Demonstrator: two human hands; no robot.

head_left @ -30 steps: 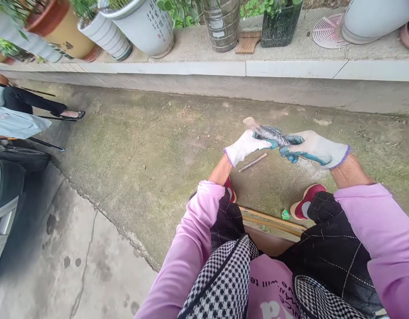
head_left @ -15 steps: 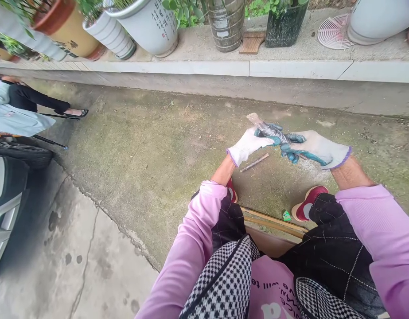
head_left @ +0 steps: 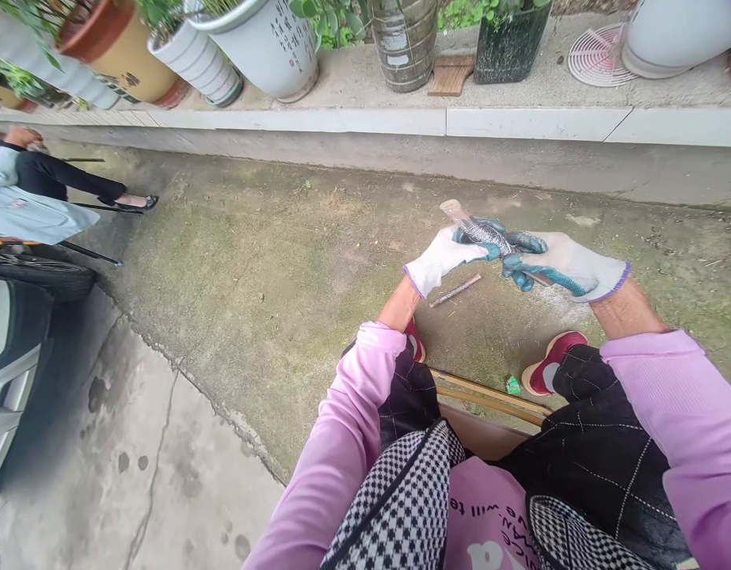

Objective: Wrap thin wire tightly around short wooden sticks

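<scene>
In the head view I hold a thick stick (head_left: 489, 235) aslant over the ground. Its far end is pale and looks like wood; the middle is dark with fine silvery strands around it. My left hand (head_left: 445, 255), in a white glove with a blue-green coated palm, is closed around the middle. The right hand (head_left: 558, 261), gloved alike, grips the nearer end, and its fingers hide most of that part. Below the hands a thin stick (head_left: 455, 290) lies on the concrete.
Potted plants, including a white pot (head_left: 270, 51), line a raised ledge (head_left: 377, 121) ahead. At left a seated person (head_left: 38, 186) is beside a car wheel (head_left: 38, 273). A small green wrapper (head_left: 513, 385) lies near my red shoe (head_left: 546, 368).
My fingers have shifted only slightly on the stick, which stays in about the same place. At far left, the other person's hand has come up into clearer view with a thin dark rod near it.
</scene>
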